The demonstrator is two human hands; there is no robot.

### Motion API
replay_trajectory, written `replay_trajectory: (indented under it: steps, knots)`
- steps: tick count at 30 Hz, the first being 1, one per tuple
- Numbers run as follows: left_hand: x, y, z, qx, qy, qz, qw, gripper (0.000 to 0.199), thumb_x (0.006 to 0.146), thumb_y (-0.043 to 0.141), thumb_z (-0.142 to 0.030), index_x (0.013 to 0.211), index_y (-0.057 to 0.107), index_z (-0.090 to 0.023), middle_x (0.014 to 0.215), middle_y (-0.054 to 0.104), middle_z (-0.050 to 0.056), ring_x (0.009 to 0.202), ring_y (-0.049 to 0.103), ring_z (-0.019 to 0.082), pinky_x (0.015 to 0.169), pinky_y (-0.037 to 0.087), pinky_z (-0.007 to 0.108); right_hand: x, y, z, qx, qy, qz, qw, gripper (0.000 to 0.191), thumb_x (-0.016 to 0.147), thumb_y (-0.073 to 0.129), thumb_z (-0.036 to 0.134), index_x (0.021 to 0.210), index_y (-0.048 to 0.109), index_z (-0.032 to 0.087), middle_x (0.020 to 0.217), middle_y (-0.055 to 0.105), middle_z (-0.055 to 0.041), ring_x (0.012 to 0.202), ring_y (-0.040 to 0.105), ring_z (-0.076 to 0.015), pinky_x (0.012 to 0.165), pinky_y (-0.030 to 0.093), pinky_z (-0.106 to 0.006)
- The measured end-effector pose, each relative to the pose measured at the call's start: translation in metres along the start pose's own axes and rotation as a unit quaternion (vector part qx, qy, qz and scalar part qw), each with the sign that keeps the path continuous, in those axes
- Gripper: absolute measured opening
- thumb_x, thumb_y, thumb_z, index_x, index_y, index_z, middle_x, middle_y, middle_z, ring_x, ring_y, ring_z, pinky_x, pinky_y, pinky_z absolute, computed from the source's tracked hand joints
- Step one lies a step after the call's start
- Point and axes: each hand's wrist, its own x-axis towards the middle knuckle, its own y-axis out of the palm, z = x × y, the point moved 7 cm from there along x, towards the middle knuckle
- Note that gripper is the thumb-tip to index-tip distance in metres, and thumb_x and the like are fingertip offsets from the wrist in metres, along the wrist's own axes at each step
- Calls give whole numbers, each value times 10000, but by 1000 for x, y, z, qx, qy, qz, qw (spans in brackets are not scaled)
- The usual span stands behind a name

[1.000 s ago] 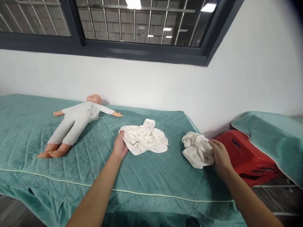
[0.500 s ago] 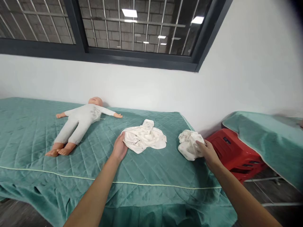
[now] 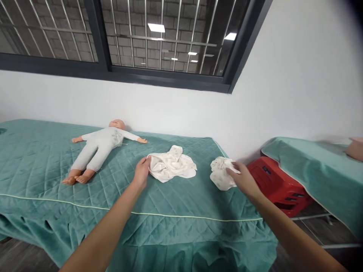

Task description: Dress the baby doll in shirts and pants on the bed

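Note:
Two white patterned cloth garments lie on the green quilted cover. My left hand (image 3: 142,172) pinches the left edge of the spread, crumpled garment (image 3: 173,165) near the middle. At the right, my right hand (image 3: 244,179) has its fingers closed on the upper right part of a bunched garment (image 3: 220,177). A baby doll (image 3: 99,145) in a white bodysuit lies on its back to the left, arms stretched out, its head towards the wall.
The green cover (image 3: 176,204) drapes over the table's front edge. Red plastic stools (image 3: 276,185) stand at the right, beside another green-covered table (image 3: 317,162). Behind is a white wall with a dark-framed window (image 3: 170,81).
My right hand has shifted slightly left over the bunched garment and lifted a fold of it. My left hand has raised the edge of its garment slightly. The view has tilted a little.

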Motion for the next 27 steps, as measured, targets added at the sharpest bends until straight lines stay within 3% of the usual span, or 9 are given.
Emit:
replay_trajectory:
  steps: [2,4,8,11,13,16,19,23,27]
  knots:
    - [-5,27,-30,82,60,43,994,238,729,789,-368,759,709,-145,717,660,3,649,541,131,596,378,220,-15,33,55,30,-68,76,994,507,823,613,456,1246,544,185,1322,580,-137,1256,530,-287,1053,423,-480]
    - [-18,67,-67,201,146,122,961,267,777,733,-415,718,698,-157,669,619,-7,635,500,132,574,343,228,-29,59,115,65,-140,127,980,498,849,603,425,1289,512,209,1374,547,-113,1279,511,-259,1068,410,-466]
    - [-59,136,-129,383,263,250,850,320,894,562,-428,733,668,-172,665,597,-19,658,511,138,609,360,242,-43,87,222,144,-258,197,935,421,870,580,329,1273,533,215,1330,591,-78,1212,553,-213,1017,438,-390]
    - [-87,160,-152,492,308,326,746,283,934,483,-369,851,692,-198,826,684,-11,781,591,162,730,426,268,-40,86,269,136,-328,185,916,298,859,513,212,1142,609,197,1133,676,-40,1025,613,-191,897,465,-335]
    - [-95,158,-163,552,346,315,690,248,936,482,-348,927,694,-219,926,713,-3,861,622,181,791,447,293,-37,82,284,80,-365,183,909,249,832,491,162,1024,647,195,999,696,-20,920,620,-186,819,460,-309]
    - [-91,139,-175,629,387,255,624,211,906,514,-281,1045,669,-248,1037,710,10,955,637,212,841,468,328,-33,74,287,-16,-411,179,893,307,807,478,118,1029,665,217,1033,697,-17,941,619,-194,817,444,-305]
    - [-80,109,-182,670,408,177,594,257,849,490,-160,1032,656,-229,1026,683,37,958,632,229,847,478,350,-23,62,273,-81,-415,172,890,406,799,444,84,1106,662,235,1135,685,-21,1009,617,-202,870,441,-322]
    - [-66,68,-190,627,413,72,657,248,847,457,-158,1015,637,-193,999,683,48,968,622,222,867,474,336,-2,46,242,-75,-342,167,922,392,802,421,104,1062,683,238,1116,703,-3,1010,633,-199,860,460,-312]
    - [-54,37,-181,593,353,39,723,208,877,466,-245,986,638,-204,922,707,7,851,625,183,772,474,271,8,33,213,-80,-270,185,942,310,813,453,187,996,695,251,1032,721,14,946,647,-203,821,475,-305]
